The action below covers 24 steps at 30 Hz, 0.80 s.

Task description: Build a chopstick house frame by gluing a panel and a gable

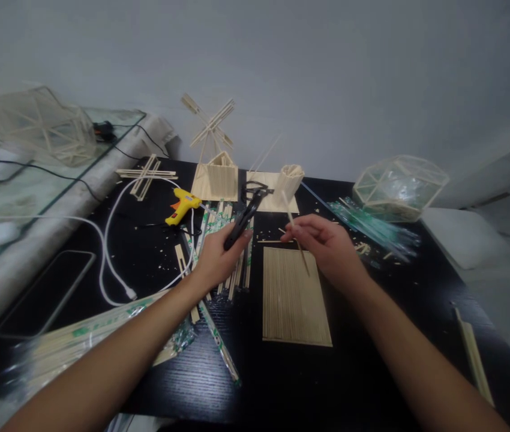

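My left hand [219, 255] is closed around a long black tool [246, 217] that points up and away; its exact kind is not clear. Between the thumb and fingers of my right hand [324, 243] is a thin wooden stick [297, 237], tilted over the far edge of a flat panel. That panel [288, 300] is made of sticks laid side by side and lies on the black table. Left of it, several sticks in green-printed clear wrappers [223, 225] lie beneath my left hand. A yellow glue gun [183, 206] rests further left.
At the back stand a stick windmill [222, 180] and a round stick tower [290, 180] on a base. Geometric frames sit right [399, 189] and left [34, 123]. A white cable [102, 264] loops beside a phone-like slab [48, 294]. Empty wrappers [374, 228] and scraps lie right.
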Available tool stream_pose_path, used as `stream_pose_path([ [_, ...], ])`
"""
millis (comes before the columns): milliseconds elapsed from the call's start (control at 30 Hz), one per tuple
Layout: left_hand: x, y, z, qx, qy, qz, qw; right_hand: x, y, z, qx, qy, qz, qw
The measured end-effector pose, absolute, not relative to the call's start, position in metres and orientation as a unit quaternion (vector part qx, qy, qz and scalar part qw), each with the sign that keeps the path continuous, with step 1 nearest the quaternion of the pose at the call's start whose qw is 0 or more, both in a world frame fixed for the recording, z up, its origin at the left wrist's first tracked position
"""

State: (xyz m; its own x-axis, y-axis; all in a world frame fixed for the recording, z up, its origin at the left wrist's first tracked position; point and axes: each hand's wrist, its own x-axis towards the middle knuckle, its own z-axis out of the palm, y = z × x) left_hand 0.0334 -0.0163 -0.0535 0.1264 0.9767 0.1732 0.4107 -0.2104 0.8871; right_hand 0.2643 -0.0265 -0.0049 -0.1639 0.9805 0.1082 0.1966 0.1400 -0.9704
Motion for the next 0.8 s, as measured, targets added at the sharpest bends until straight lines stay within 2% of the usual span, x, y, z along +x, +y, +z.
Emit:
stream_pose_path([
  [100, 0.033, -0.015, -0.057, 0.649, 0.525, 0.404, 0.374, 0.271, -0.03, 0.004, -0.454, -0.592, 0.477, 0.464],
  [233, 0.033, -0.015, -0.059, 0.642, 0.523, 0.409, 0.383, 0.275, -0.031, 0.009, -0.364, -0.564, 0.603, 0.432],
  [333, 0.033, -0.015, -0.057, 0.647, 0.526, 0.408, 0.372, 0.271, -0.029, 0.005, -0.367, -0.508, 0.646, 0.435],
  [467, 0.032, -0.016, -0.054, 0.68, 0.529, 0.393, 0.322, 0.263, -0.028, -0.006, -0.44, -0.503, 0.57, 0.478],
  [633, 0.032, -0.017, -0.052, 0.731, 0.511, 0.371, 0.258, 0.261, -0.031, -0.013, -0.486, -0.591, 0.456, 0.455],
  [800, 0.034, -0.017, -0.053, 0.744, 0.504, 0.361, 0.249, 0.26, -0.03, -0.015, -0.497, -0.608, 0.438, 0.438],
])
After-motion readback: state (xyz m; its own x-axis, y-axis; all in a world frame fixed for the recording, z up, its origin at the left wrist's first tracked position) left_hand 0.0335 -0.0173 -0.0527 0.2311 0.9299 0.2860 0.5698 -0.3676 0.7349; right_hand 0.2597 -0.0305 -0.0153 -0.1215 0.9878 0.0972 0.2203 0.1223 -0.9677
